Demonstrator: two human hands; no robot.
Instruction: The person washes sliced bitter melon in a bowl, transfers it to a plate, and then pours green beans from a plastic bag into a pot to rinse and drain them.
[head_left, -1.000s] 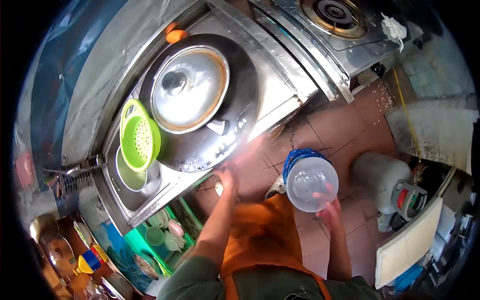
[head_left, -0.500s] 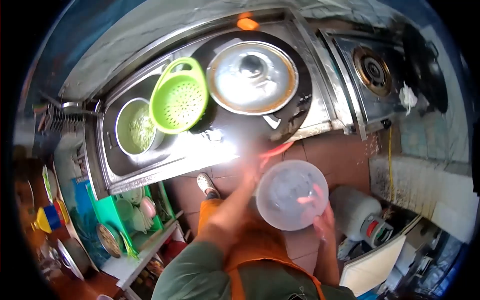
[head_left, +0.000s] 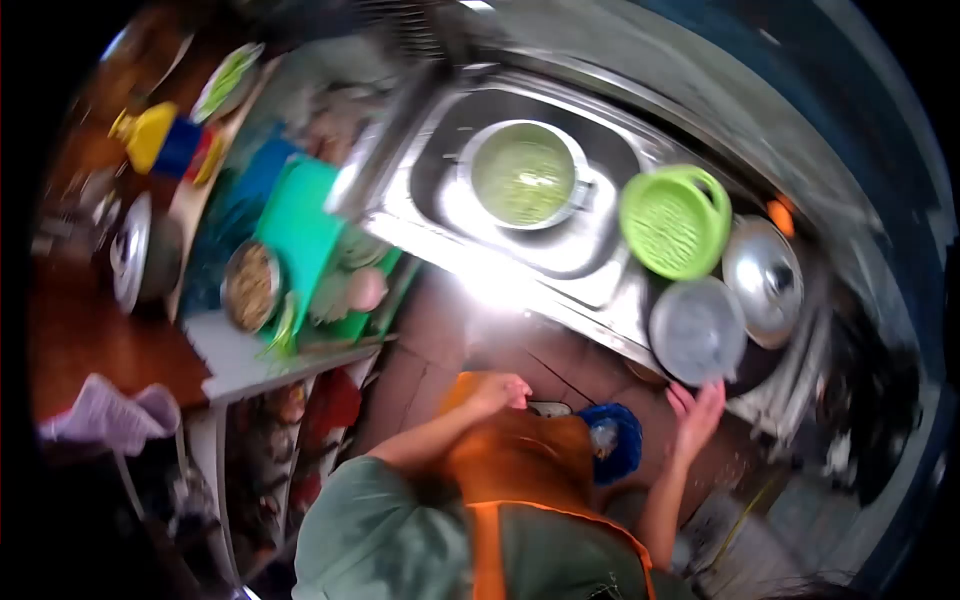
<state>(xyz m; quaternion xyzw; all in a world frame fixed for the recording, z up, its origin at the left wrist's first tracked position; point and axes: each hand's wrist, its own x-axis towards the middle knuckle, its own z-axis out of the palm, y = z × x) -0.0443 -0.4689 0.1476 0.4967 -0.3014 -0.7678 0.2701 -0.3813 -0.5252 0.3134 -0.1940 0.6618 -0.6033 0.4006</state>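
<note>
A translucent plastic bowl sits at the right end of the sink counter, over a dark round surface. My right hand is at its near rim, fingers stretched out and apart; light contact cannot be ruled out. My left hand hovers before my orange apron, its fingers curled, somewhat blurred, with nothing visible in them. A green colander stands just behind the bowl. Beside them lies a domed metal lid. In the sink basin is a metal pot holding greenish liquid with pale green pieces.
The steel sink runs across the top. On the left shelf are a green rack, a bowl of brownish food and a yellow-and-blue bottle. A blue container is on the floor by my legs. An orange object lies behind the lid.
The plastic bowl has gone from my right hand's hold above the floor to the counter beside the colander. My left hand has drawn back toward my apron. The view has turned left.
</note>
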